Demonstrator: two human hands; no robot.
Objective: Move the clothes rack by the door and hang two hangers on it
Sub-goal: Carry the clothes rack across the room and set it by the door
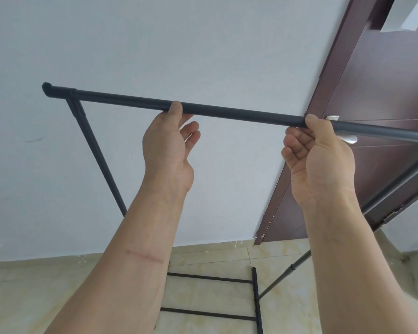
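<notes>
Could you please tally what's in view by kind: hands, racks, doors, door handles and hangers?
Hands: 2, left and right, both on the rack
Rack: 1
Door: 1
Handle: 1
Hangers: 0
Total: 5

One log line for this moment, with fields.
hands: left and right on bar | rack: beside door | hangers: none seen

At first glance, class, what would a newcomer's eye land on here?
Two bare hands gripping the clothes rack's black top bar across the middle: the left hand near its centre, the right hand further right. Behind the right hand stands a dark brown door; no hangers are visible.
</notes>
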